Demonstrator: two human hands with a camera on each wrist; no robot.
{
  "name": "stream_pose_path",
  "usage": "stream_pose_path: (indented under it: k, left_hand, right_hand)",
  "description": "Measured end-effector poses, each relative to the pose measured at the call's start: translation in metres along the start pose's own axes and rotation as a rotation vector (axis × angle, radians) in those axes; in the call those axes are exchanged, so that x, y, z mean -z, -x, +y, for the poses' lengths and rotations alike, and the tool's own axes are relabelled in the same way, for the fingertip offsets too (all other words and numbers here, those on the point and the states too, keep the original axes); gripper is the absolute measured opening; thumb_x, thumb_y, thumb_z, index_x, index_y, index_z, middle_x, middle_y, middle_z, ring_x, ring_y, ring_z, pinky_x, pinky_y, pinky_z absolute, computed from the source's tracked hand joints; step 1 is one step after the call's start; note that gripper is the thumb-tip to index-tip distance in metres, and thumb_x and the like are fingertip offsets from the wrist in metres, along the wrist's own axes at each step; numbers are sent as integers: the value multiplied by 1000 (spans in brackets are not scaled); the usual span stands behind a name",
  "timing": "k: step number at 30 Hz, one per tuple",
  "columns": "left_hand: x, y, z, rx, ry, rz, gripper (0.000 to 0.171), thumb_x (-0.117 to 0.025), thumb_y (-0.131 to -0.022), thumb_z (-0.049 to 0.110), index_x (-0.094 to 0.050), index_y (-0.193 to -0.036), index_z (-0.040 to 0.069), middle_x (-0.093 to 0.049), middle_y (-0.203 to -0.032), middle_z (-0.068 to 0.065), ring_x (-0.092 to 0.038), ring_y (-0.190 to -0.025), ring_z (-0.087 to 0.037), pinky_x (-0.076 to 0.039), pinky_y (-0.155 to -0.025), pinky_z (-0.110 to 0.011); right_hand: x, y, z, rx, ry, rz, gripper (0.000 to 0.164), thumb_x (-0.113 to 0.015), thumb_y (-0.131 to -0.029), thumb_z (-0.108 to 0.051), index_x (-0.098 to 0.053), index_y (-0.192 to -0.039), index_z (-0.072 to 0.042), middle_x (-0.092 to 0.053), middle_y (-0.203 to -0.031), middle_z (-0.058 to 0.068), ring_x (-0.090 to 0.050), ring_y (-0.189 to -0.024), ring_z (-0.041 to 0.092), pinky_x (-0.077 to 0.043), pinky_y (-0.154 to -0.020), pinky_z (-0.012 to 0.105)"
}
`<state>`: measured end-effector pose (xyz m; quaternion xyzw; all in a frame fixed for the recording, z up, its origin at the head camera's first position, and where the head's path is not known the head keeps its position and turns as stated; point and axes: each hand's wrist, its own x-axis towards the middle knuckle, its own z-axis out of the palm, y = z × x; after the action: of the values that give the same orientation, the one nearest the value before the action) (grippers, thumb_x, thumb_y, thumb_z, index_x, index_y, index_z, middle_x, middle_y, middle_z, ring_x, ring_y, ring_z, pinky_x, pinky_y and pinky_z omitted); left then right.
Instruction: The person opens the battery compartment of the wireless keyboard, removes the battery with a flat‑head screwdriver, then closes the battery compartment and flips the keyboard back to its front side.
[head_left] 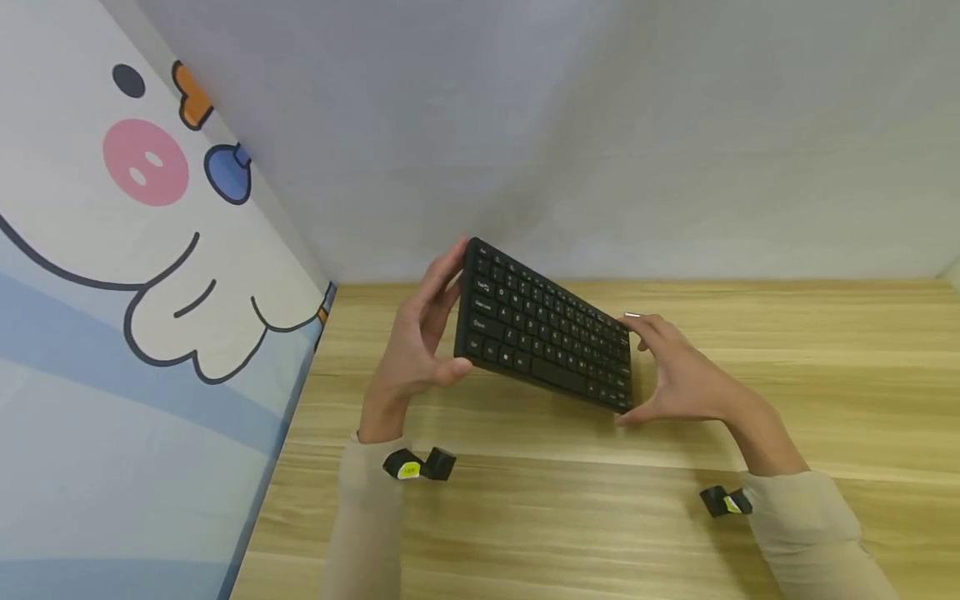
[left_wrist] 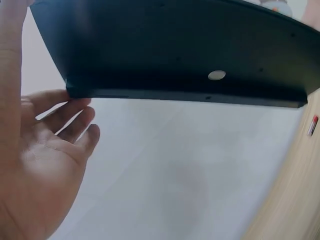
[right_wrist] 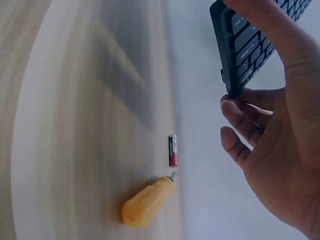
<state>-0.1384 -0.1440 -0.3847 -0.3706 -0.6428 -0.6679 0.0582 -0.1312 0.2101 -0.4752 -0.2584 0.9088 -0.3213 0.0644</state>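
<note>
A black compact keyboard is held up over the wooden table, tilted with its left end higher and its keys facing the head camera. My left hand grips the left end, thumb at the near corner and fingers at the far corner. At the lower right end, my right hand holds the keyboard between thumb and fingertips. The left wrist view shows its dark underside, with a small pale oval mark. In the right wrist view, fingertips touch a corner of the keyboard.
On the wooden table lie a red-and-black battery and a small screwdriver with an orange handle, near the back wall. A cartoon-printed panel stands along the left side.
</note>
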Motion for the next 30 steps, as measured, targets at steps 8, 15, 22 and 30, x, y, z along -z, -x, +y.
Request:
stream_pose_path:
  k: [8, 15, 22, 30]
  left_hand:
    - [24, 13, 6, 148, -100, -126, 114, -91, -76, 42, -26, -162, 7, -28, -168, -10, -23, -159, -23, -19, -134, -36]
    - [36, 24, 5, 314, -241, -169, 110, -91, -76, 24, -25, -164, 22, -21, -171, 1, -16, -161, -20, -17, -134, -46]
    - [43, 34, -1, 423, -290, -199, 111, -88, -78, 17, -21, -165, 24, -16, -173, -4, -10, -162, -26, -14, -132, -58]
    - [46, 46, -18, 640, -443, -218, 116, -92, -76, 22, -18, -164, 35, -10, -174, 0, 1, -163, -30, -9, -128, -68]
  right_hand:
    - [7, 2, 8, 9, 46, -13, 137, -101, -51, -52, -27, -160, -15, -43, -148, 13, -56, -117, 33, -54, -91, 49]
    - [15, 0, 12, 0, 76, -34, 135, -100, -51, -53, -30, -159, -12, -46, -142, 14, -55, -116, 32, -54, -93, 51]
    - [26, 0, 11, -21, 143, -58, 136, -99, -51, -54, -31, -157, -3, -46, -144, 18, -52, -121, 34, -50, -104, 58]
    - [33, 0, 12, -27, 198, -75, 135, -98, -51, -58, -34, -154, 1, -49, -141, 20, -49, -129, 40, -46, -110, 61]
